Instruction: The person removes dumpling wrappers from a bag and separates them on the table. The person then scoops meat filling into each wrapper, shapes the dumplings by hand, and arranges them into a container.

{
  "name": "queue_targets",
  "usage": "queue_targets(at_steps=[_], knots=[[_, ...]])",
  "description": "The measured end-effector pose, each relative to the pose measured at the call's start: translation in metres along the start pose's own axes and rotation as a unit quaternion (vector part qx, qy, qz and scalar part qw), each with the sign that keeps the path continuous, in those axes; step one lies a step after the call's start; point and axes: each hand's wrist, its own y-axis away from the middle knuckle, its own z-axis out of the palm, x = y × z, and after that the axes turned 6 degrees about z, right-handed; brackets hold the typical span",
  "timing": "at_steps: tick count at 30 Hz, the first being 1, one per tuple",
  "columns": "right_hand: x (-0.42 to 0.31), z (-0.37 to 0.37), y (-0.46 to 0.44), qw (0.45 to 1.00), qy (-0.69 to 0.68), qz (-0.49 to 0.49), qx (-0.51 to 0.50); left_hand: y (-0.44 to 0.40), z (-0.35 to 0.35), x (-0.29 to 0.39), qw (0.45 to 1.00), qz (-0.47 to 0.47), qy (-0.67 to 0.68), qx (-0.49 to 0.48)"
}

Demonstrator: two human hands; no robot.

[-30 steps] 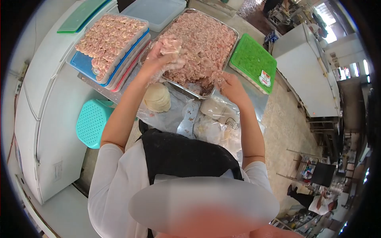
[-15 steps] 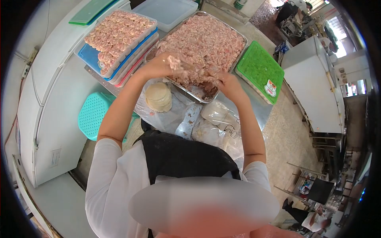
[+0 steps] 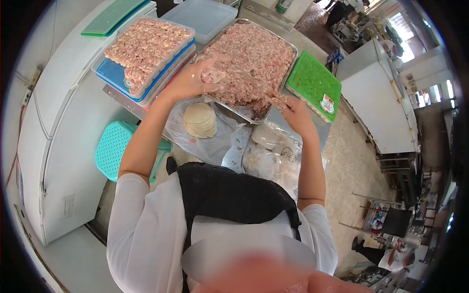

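My left hand is over the left side of a metal tray full of pink ground meat. A clump of the meat sits between its thumb and curled fingers. Past the tray's near right edge is my right hand, fingers stretched toward the tray and smeared with meat. Its fingertips look empty. At the tray's near corner the meat is scooped lower. A stack of round dough wrappers lies on plastic sheeting below my left hand.
Stacked plastic containers topped with meat stand left of the tray, and a green-lidded container stands right. Clear bags lie in front. A turquoise stool is beside the table. Another person is at far right.
My right hand has drawn back to the right, out of the tray's near corner, and its fingers have straightened. My left hand stays over the left side with a fuller clump of meat showing.
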Motion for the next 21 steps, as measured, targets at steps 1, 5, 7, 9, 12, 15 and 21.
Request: queue_targets(at_steps=[1, 5, 7, 9, 12, 15, 21], knots=[[-0.016, 0.005, 0.003, 0.987, -0.156, -0.047, 0.009, 0.002, 0.000, 0.001, 0.985, 0.150, -0.078, 0.044], [-0.040, 0.029, -0.009, 0.989, -0.052, -0.137, -0.013, 0.011, -0.017, 0.011, 0.994, 0.043, -0.035, -0.089], [-0.083, 0.004, -0.002, 0.993, 0.074, -0.092, 0.021, 0.016, -0.021, -0.017, 0.997, 0.013, -0.058, -0.050], [-0.111, 0.007, 0.001, 0.978, 0.196, -0.046, 0.055, 0.024, -0.034, -0.022, 0.999, -0.006, -0.038, -0.022], [-0.136, 0.029, -0.003, 0.979, 0.179, -0.066, 0.071, 0.036, -0.062, -0.013, 0.999, -0.015, -0.040, 0.003], [-0.170, 0.017, -0.012, 0.979, 0.185, -0.046, 0.068, 0.060, -0.094, -0.009, 0.999, 0.009, -0.043, 0.024], [-0.217, 0.081, -0.037, 0.990, 0.114, -0.072, 0.033, 0.084, -0.163, -0.018, 0.994, 0.097, -0.031, -0.033]])
